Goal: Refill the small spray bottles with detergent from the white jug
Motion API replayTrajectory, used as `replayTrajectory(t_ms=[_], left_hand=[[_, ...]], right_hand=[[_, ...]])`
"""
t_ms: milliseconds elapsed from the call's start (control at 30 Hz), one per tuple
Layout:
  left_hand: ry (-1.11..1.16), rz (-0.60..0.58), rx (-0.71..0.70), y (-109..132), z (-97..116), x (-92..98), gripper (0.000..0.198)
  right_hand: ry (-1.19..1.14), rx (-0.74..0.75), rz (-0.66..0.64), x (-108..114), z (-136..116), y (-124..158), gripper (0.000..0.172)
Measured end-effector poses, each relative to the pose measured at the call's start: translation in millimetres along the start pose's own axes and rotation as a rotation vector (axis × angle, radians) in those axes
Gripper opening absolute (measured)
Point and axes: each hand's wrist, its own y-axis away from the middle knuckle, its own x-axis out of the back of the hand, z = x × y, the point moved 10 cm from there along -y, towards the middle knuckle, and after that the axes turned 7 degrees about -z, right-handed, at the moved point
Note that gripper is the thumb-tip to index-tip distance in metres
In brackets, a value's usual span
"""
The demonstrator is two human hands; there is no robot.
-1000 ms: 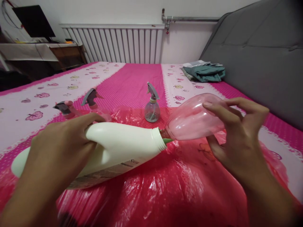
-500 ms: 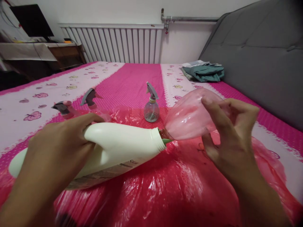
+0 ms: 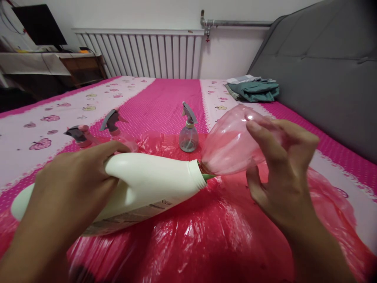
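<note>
My left hand (image 3: 73, 188) is closed round the handle of a white detergent jug (image 3: 156, 177), which is tipped nearly on its side with its threaded mouth to the right. A green spout edge shows in that mouth. My right hand (image 3: 282, 169) grips a translucent pink bottle (image 3: 229, 145) between thumb and fingers, its narrow neck up against the jug's mouth. Whether the neck sits inside the spout is hard to make out. Beyond them stands a clear grey spray bottle (image 3: 189, 138), upright.
Two pink-and-grey spray bottles, one with this trigger head (image 3: 112, 122) and one with another head (image 3: 79, 134), stand left behind my left hand. Red plastic sheeting (image 3: 188, 243) covers the near bedspread (image 3: 176, 94). Folded clothes (image 3: 253, 89) lie by the grey headboard (image 3: 321, 67).
The pink bottle has tilted slightly and shifted a little left and up in my right hand, which moved left with it. The jug and my left hand stay put.
</note>
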Motion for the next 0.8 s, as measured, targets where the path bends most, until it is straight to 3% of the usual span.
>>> replayTrajectory(t_ms=[433,800], left_hand=[[-0.010,0.014,-0.013,0.5,-0.3,-0.6,0.042],[-0.032,0.012,-0.018,0.8,2.2,0.0,0.045]], right_hand=[[-0.038,-0.040,-0.009,2.1,-3.4,-1.5,0.102],[-0.195,-0.053,-0.005,1.1,-3.5,-2.9,0.093]])
